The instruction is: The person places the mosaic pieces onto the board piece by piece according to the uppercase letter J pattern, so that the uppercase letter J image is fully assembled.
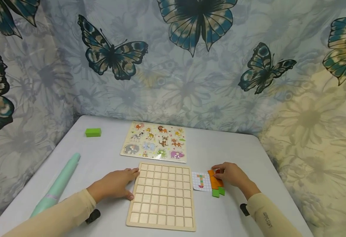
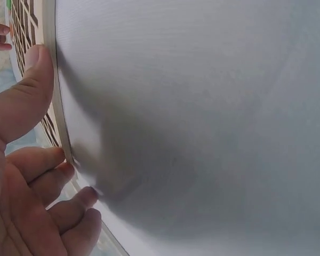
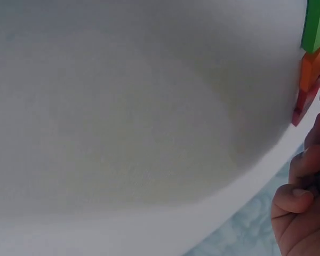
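Toward the counter's (image 1: 229, 148) right side, holds the right hand (image 1: 236, 176) low, with thumb and forefinger bent close about a red piece (image 1: 217, 171). Impossible to say from these views whether firmly pinched or merely touched. Expect hardly any weight: probably painted wood, stiff, smooth enough to skid if pushed from above. Best taken by opposite side faces, between the tips of thumb and forefinger, without dragging on the orange blocks (image 1: 215, 183) close by. Treat those, and the green blocks (image 1: 216, 193) toward the near edge of the counter, as equally light and likely to scatter at a nudge.

Just left of the orange blocks, see a gridded card (image 1: 202, 182) with a coloured figure; judge it thin, bendable, best lifted by a corner. Farther left, find the wooden grid board (image 1: 161, 227). Rests the left hand (image 1: 113, 184) against its left edge, thumb apart from relaxed fingers, gripping nothing. Judge the board rigid and fairly light, best steadied by the raised rim.

Beyond its far edge, note an animal puzzle board (image 1: 153, 142); near the counter's far left corner, a lone green block (image 1: 93, 132); along the counter's left edge, a mint-green cylinder (image 1: 58, 184).
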Available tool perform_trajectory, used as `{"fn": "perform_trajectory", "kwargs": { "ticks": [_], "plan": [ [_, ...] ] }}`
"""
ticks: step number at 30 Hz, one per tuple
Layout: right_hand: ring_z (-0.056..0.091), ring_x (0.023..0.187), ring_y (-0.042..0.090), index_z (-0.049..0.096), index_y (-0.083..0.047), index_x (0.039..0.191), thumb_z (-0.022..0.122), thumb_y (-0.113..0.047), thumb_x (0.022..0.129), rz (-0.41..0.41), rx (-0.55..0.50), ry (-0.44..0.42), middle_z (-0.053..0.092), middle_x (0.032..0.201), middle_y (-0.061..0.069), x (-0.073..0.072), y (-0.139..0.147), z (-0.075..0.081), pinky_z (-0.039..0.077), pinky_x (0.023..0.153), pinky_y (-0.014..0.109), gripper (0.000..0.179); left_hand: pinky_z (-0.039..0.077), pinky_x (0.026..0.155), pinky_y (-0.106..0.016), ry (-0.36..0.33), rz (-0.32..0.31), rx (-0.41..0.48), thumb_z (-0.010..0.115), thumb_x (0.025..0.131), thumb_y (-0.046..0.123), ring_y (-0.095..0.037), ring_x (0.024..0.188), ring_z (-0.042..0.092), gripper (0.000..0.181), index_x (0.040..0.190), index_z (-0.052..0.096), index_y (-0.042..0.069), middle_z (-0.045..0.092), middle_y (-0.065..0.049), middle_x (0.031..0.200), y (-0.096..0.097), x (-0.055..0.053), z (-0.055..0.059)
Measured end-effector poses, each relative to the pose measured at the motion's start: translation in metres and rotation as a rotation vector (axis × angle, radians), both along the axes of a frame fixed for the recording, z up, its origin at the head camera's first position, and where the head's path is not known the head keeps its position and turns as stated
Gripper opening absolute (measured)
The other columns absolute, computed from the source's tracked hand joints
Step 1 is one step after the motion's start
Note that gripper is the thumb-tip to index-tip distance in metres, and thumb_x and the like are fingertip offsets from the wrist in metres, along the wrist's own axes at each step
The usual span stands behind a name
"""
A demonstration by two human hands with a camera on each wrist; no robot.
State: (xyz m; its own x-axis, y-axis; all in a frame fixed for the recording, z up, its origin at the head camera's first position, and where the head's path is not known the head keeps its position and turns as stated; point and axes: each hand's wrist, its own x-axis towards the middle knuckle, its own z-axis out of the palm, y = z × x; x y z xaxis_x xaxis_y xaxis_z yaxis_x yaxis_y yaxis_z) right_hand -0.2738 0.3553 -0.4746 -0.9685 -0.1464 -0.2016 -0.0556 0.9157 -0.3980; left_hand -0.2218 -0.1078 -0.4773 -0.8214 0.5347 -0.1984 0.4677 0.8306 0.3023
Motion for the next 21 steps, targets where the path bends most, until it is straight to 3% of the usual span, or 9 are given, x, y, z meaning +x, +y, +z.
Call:
{"fn": "perform_trajectory", "kwargs": {
  "ticks": [15, 21],
  "plan": [
    [0.049, 0.078, 0.020, 0.074, -0.019, 0.117, 0.076, -0.032, 0.086, 0.011, 0.054, -0.028, 0.056, 0.087, 0.001, -0.0037, 0.0071, 0.0006, 0.043, 0.062, 0.032, 0.033, 0.042, 0.100, -0.052, 0.060, -0.024, -0.035, 0.078, 0.072, 0.053, -0.033, 0.139, 0.034, 0.094, 0.148, 0.044, 0.008, 0.038, -0.005, 0.154, 0.0022, -0.0024, -0.0071],
    [0.049, 0.080, 0.020, 0.075, -0.019, 0.113, 0.077, -0.033, 0.086, 0.002, 0.090, -0.026, 0.058, 0.089, 0.000, -0.0048, 0.0049, 0.0007, 0.045, 0.066, 0.033, 0.031, 0.041, 0.101, -0.052, 0.043, -0.016, -0.021, 0.078, 0.073, 0.052, -0.034, 0.139, 0.035, 0.094, 0.149, 0.043, 0.007, 0.038, -0.006, 0.154, 0.0043, -0.0006, -0.0066]
  ]
}}
